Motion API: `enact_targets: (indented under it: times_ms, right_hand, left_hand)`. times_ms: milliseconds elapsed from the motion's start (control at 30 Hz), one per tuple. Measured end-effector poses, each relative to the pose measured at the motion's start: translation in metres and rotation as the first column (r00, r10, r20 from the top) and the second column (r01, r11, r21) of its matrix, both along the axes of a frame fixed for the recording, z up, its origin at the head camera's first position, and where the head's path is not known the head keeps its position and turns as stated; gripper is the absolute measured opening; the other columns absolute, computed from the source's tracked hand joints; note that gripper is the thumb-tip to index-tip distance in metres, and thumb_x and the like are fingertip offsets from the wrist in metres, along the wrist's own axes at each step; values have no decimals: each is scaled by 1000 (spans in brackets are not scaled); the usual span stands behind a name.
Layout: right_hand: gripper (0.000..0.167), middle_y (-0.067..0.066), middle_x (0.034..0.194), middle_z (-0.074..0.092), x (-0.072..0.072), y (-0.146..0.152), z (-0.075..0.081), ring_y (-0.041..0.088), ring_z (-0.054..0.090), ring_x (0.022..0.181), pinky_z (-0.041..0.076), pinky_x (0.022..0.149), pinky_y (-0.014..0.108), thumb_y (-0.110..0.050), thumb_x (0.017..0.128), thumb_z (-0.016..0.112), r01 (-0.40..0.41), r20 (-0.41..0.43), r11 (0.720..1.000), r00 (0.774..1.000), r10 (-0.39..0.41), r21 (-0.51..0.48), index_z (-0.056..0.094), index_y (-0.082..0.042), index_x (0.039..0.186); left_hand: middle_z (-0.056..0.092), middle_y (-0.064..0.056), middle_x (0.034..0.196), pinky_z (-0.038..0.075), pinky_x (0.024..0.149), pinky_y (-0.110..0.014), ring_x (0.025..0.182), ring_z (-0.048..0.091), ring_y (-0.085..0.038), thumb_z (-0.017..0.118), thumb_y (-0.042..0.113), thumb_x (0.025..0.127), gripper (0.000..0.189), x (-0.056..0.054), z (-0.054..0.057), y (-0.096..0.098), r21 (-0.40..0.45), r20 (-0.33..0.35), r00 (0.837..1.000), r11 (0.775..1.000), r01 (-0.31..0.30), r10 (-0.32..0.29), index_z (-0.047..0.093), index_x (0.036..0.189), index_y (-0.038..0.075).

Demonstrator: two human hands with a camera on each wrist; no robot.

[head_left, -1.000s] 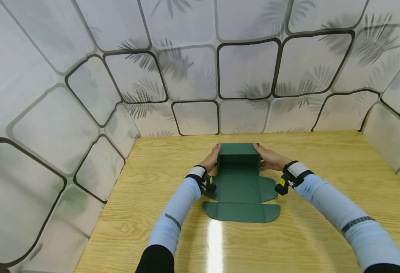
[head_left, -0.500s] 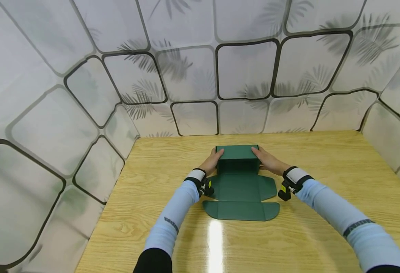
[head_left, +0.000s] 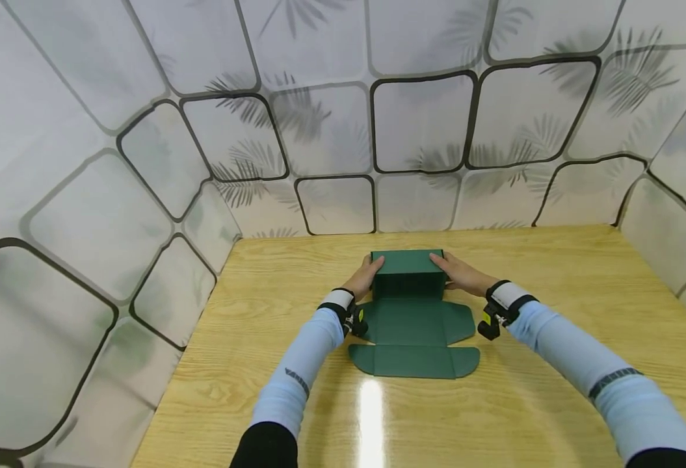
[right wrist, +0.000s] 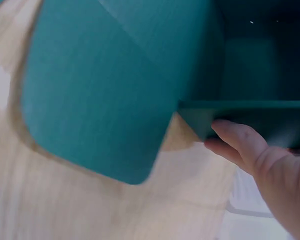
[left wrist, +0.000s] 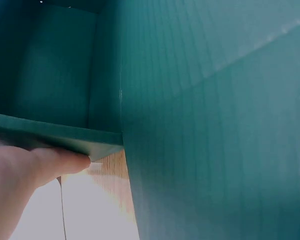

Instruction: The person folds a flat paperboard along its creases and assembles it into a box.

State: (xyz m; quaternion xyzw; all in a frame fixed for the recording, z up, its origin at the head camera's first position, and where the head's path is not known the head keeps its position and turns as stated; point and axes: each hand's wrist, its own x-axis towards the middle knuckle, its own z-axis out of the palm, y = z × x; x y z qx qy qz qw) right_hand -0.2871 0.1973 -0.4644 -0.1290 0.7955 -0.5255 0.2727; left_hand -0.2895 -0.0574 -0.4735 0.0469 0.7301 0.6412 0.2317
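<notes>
A dark green cardboard box [head_left: 408, 262] stands on its side near the table's far edge, its opening towards me. Its lid [head_left: 409, 320] is folded down flat on the table in my direction, with a rounded flap [head_left: 458, 322] on the right side and a front tuck panel [head_left: 409, 361]. My left hand [head_left: 361, 277] grips the box's left end, thumb over the upper face. On the right end my right hand [head_left: 465, 275] grips likewise. Both wrist views show the hollow interior [left wrist: 60, 65], dark and partly shadowed, and a side flap [right wrist: 90, 100].
The wooden table [head_left: 541, 416] carries a bright streak of reflected light before the box. Pale patterned curtain walls [head_left: 331, 130] rise behind the table and at both sides. Black wrist cameras [head_left: 489, 322] hang close beside the lid's flaps.
Over the first half second the box's upper part tipped slightly towards me, and both thumbs slid further onto its upper face. Since then hands and box have barely moved.
</notes>
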Motion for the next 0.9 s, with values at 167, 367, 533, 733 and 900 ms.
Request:
enact_targets:
  times_ms: [167,367,533,733,900]
  right_hand:
    - [76,31,158,-1,-3,-8,16,50,9,144,20,112,62,-39,105,38,56,-322,980,947,8,189,-1,5,153]
    - [54,26,147,42,0,-30,39,44,41,133,37,106,56,-18,92,66,7,-700,917,648,299,398,49,2,140]
    - [47,22,132,58,2,-44,45,41,55,120,46,98,51,-14,85,74,-56,-651,818,575,495,573,62,0,128]
    - [39,21,123,64,-5,-48,51,37,62,111,50,93,48,-7,85,72,-39,-645,793,557,523,608,65,1,122]
    - [35,22,120,66,-13,-38,53,37,64,106,51,90,49,-3,89,66,-19,-652,800,567,503,600,64,4,123]
  left_hand:
    - [-6,-18,162,13,119,-50,150,0,-33,32,38,105,72,-2,2,-1,-34,-25,1000,999,-17,17,-7,155,3]
    - [0,-20,161,16,119,-49,149,7,-34,32,39,105,71,1,5,-1,-38,-39,999,999,-6,5,-4,155,3]
    - [3,-20,161,17,118,-51,149,10,-35,31,40,106,69,2,4,0,-58,-40,999,998,14,-16,-4,155,6]
    - [16,-16,159,28,115,-42,146,22,-29,33,55,101,76,-48,-51,-4,-261,-227,973,965,-32,-29,6,155,9]
    - [10,-23,160,24,117,-45,148,12,-35,43,59,96,89,-36,-22,-7,-611,-363,911,788,-74,-195,6,156,6]
